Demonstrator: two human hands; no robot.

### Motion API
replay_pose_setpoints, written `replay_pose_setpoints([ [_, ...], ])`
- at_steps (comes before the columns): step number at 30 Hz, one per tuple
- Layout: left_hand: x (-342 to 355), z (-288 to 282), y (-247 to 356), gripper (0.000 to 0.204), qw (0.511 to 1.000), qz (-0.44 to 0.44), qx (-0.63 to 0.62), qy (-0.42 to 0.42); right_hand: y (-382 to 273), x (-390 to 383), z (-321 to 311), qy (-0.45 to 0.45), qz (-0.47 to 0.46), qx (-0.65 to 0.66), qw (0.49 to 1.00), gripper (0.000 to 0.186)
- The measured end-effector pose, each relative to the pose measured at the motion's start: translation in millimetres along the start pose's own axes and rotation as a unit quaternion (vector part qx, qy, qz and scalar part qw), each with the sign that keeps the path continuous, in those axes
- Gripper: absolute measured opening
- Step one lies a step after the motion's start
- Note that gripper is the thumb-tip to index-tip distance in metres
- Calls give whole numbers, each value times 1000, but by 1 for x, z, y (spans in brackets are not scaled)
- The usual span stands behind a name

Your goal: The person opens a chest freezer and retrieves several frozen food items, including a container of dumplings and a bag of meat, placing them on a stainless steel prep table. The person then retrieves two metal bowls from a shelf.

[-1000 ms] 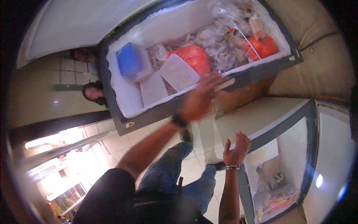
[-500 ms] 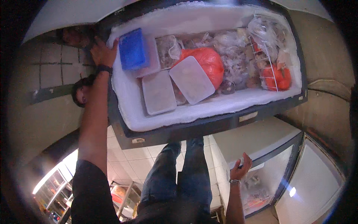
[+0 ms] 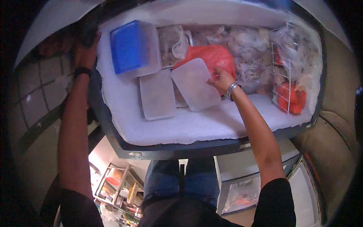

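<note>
My left hand (image 3: pixel 85 55) lies against the left rim of a chest freezer, dim in shadow, its fingers stretched out. My right hand (image 3: pixel 224 81) reaches inside with curled fingers, where a tilted frosted plastic container (image 3: pixel 194 87) meets a red plastic bag (image 3: pixel 222 56). Its fingertips are partly hidden, so whether they pinch the bag or the container's edge is unclear. The container leans over the bag's front. Left of it lies a second frosted container (image 3: pixel 157 96). Behind that stands a clear tub (image 3: pixel 152 49) with a blue lidded box (image 3: pixel 130 47) beside it.
Thick frost (image 3: pixel 181 130) lines the freezer walls. Clear bags of food (image 3: pixel 247 49) fill the back. A white wire basket (image 3: pixel 290 81) on the right holds clear bags and a red bundle (image 3: pixel 293 99). Below right stands another open cabinet (image 3: pixel 242 195); a rack (image 3: pixel 113 185) is at lower left.
My right hand has come up from outside the freezer, at lower right, into it by the red bag. My view has shifted closer. My left hand stays by the rim.
</note>
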State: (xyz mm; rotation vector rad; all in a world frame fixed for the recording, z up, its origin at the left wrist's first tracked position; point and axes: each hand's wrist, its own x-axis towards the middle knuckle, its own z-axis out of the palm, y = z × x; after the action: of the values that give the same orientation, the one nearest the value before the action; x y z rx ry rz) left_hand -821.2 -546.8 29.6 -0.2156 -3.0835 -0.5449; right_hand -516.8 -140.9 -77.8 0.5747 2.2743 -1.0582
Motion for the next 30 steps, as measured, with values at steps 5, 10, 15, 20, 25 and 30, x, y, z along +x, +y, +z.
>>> replay_pose_setpoints([
  [5,1,-3,-4,96,999,1,34,38,36,49,44,-80,-25,67,994,60],
  [10,-5,0,-14,97,998,-40,18,39,12,37,44,-42,55,44,997,69],
  [15,3,2,-19,97,999,-18,-2,36,30,37,62,-8,38,69,997,62],
  [20,-5,4,11,98,997,-27,17,65,42,29,42,17,32,220,975,55],
  [25,21,1,-71,99,957,-137,204,-152,-35,-18,20,-104,11,248,963,68],
  [30,8,10,-33,94,996,77,37,7,-100,-31,99,-157,151,258,941,72],
])
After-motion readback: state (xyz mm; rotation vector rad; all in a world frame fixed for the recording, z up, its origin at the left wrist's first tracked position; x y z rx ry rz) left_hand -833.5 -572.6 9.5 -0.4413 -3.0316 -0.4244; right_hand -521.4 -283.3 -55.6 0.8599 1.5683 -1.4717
